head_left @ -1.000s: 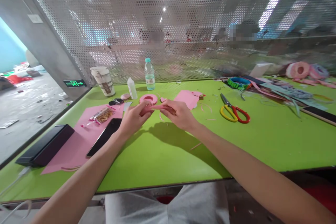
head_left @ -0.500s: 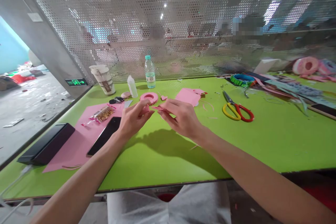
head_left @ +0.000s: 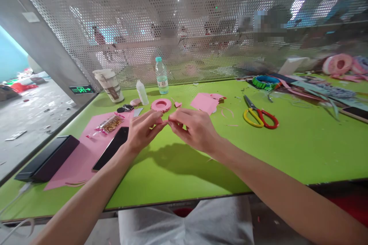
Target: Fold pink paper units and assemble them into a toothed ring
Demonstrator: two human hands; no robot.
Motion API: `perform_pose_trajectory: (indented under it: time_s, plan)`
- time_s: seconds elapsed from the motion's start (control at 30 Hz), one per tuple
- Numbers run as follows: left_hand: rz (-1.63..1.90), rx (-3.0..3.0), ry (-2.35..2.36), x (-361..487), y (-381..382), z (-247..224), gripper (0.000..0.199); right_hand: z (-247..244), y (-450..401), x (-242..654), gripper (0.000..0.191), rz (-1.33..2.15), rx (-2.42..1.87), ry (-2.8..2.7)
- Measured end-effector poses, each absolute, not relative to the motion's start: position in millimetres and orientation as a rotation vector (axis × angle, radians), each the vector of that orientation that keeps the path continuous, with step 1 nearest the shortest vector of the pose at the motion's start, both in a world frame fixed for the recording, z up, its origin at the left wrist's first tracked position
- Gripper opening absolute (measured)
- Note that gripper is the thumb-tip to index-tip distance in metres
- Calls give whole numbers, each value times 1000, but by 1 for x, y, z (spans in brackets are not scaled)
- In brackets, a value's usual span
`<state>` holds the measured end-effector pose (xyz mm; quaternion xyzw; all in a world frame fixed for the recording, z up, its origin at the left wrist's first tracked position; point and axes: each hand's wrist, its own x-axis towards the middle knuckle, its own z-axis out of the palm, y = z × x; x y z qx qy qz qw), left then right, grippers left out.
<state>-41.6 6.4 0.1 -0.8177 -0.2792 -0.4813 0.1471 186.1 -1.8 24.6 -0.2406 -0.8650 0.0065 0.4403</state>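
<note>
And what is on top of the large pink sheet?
A snack packet and, partly, a black phone lie on the pink sheet; a dark box hides part of its edge. What they cover is hidden.

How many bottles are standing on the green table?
2. A clear bottle with a teal cap stands near the perforated screen; a smaller white bottle stands between it and the patterned cup. A small one behind the cup would be hidden.

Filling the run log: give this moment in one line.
left grip: pinching thin pink material; right grip: pinching same; beyond: pink toothed ring; right: red-and-yellow-handled metal scissors on green tabletop
</note>
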Motion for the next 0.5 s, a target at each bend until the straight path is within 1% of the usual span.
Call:
perform_pose_trajectory:
  time_s: [0.5]
  plan:
    - [-1339,-2398,-772,-41,6,1,10,27,-3,186,17,-3,-582,-2157]
